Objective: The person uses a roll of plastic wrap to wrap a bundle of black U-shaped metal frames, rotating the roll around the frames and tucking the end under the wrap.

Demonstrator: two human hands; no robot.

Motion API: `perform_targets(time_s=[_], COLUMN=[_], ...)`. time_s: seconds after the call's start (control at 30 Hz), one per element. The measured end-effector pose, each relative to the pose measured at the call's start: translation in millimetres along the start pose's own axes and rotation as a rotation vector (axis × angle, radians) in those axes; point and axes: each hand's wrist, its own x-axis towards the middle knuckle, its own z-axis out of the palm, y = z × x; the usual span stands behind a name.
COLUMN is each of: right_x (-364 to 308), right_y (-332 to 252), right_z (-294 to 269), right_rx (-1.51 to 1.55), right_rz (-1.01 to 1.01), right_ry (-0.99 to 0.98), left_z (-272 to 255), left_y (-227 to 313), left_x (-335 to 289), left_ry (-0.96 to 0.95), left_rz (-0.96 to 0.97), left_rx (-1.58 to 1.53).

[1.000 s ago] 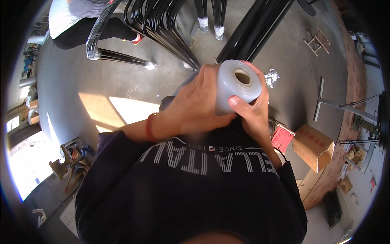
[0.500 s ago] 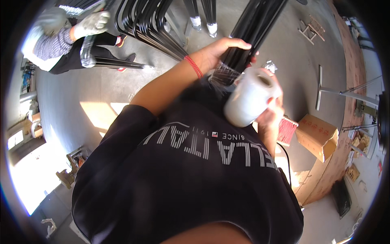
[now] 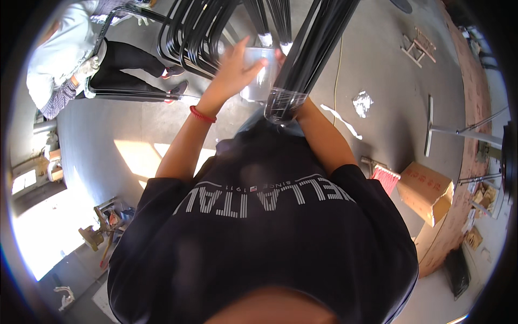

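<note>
A roll of clear stretch film [image 3: 256, 81] is between my two hands, just left of a bundle of black metal tubes [image 3: 318, 46]. My left hand [image 3: 233, 75] is blurred, its fingers spread and its thumb lying against the roll. Behind the bundle reaches my right arm; only fingertips of my right hand [image 3: 280, 56] show, at the roll's right edge, holding it. Clear film [image 3: 286, 100] wraps the near end of the bundle, which slants up and away from my body.
Bent black tube frames [image 3: 186, 40] stand ahead on the left. A gloved co-worker [image 3: 73, 59] holds another frame at the far left. Crumpled film [image 3: 362, 103] and a white strip [image 3: 341, 120] lie on the floor at right, near a cardboard box [image 3: 426, 191].
The roll has passed from the bundle's right side to its left. My left hand has let go of the tubes and moved to the roll; my right arm now reaches behind the bundle.
</note>
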Motion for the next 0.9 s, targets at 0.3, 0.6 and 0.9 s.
perform_targets(time_s=[0.3,0.6,0.9], right_x=[-2,-130,-107], right_y=[-16,-91,-87], right_z=[18,58,100], right_rx=[-0.142,-0.726,-0.551], right_rz=[0.014,-0.383,-0.228], right_ry=[-0.179,0.587,0.338], left_z=[-42,-30,-3], left_y=[-5,56,69], left_x=[7,-10,-13], left_ry=[-0.564,-0.093,-0.292], left_rz=[-0.362,-0.144,0.095], left_rx=[-0.698,-0.171,-0.392])
